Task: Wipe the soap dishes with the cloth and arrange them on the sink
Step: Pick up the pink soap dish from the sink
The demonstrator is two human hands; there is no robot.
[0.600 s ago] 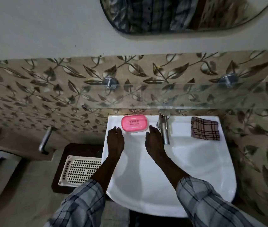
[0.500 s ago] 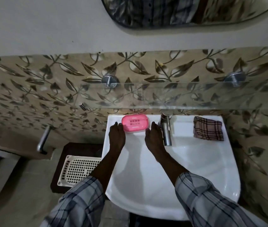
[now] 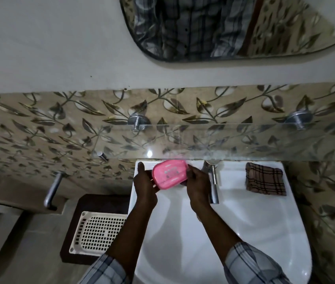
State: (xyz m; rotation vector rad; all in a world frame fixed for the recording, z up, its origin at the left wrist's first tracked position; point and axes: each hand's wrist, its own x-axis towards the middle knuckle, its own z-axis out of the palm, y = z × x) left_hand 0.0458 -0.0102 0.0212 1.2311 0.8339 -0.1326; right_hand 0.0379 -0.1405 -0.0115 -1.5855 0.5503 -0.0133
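**Pink soap dish held over sink rim**

Held between both hands above the back rim of the white ceramic sink (image 3: 265, 232): one pink soap dish (image 3: 170, 174), plastic, rounded-rectangular, tilted with its top face toward the camera. Raised lettering on that face, too blurred to read. Contents not visible.

Left hand (image 3: 145, 184): fingers curled around the dish's left end, thumb raised beside it. Right hand (image 3: 196, 184): fingers closed on the dish's right end.

Lying folded on the sink's right rear ledge, well apart from the hands: brown checked cloth (image 3: 265, 181), woven, roughly square. Chrome tap (image 3: 213, 182) just right of the right hand, between hand and cloth.

Left of the sink, lower down: white plastic grid basket (image 3: 99, 234), rectangular, perforated, resting on a dark brown mat (image 3: 101, 201).

Above the sink: clear glass shelf (image 3: 244, 140) on round metal mounts, against leaf-patterned tiles.
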